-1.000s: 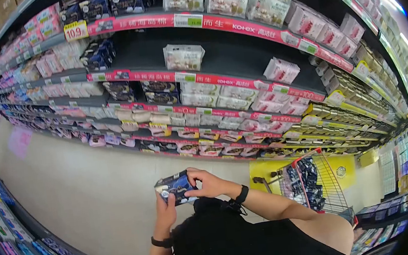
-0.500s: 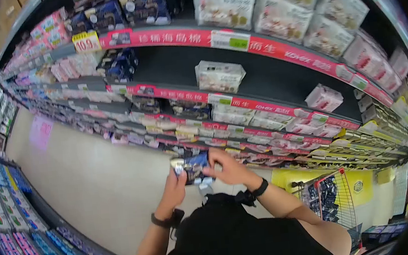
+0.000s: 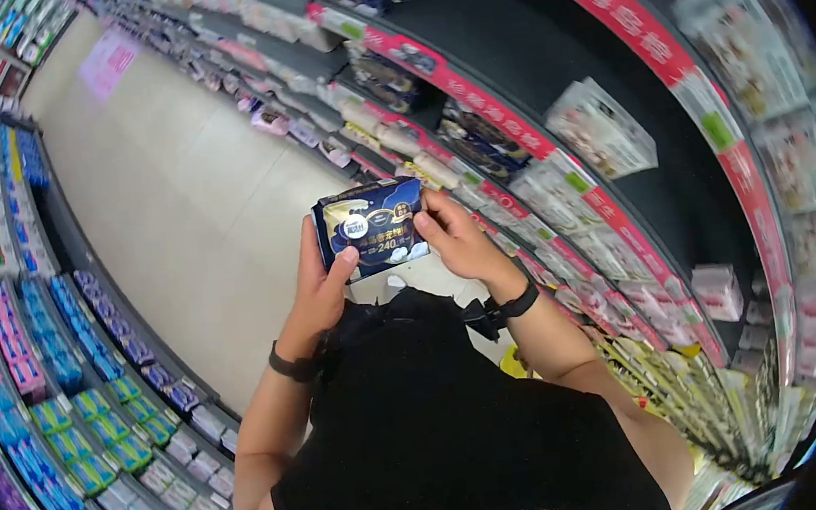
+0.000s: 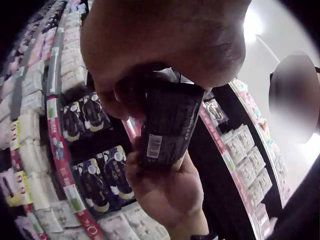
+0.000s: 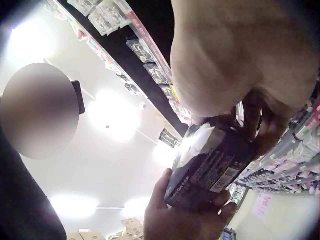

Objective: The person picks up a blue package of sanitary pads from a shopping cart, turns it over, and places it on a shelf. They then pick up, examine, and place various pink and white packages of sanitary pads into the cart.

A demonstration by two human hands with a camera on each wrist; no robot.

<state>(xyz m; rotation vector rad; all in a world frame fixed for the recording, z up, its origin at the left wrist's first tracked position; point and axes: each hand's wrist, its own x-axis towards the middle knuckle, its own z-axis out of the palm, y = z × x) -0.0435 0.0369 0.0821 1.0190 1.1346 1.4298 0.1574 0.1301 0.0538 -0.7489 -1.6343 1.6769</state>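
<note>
A dark blue pack of sanitary pads (image 3: pixel 380 226), printed with a white round logo and "240", is held in front of the chest, its printed face toward the head camera. My left hand (image 3: pixel 319 283) grips its left end, thumb on the front face. At the right end my right hand (image 3: pixel 465 246) holds it too, thumb against the edge of the front. The left wrist view shows a narrow dark side of the pack (image 4: pixel 167 125) with a white barcode label. In the right wrist view, light glares off the pack's wrapper (image 5: pixel 210 160).
Shelves with red price strips (image 3: pixel 469 87) rise on the right, bearing a white pack (image 3: pixel 600 127) and similar dark blue packs (image 4: pixel 117 172). On the left a lower shelf holds rows of colourful packs (image 3: pixel 10 341). Pale floor (image 3: pixel 188 179) runs between them.
The head view has swung round to the left, so the shopping cart is out of sight. My right hand has shifted from the pack's front to its right end; the printed face shows more fully.
</note>
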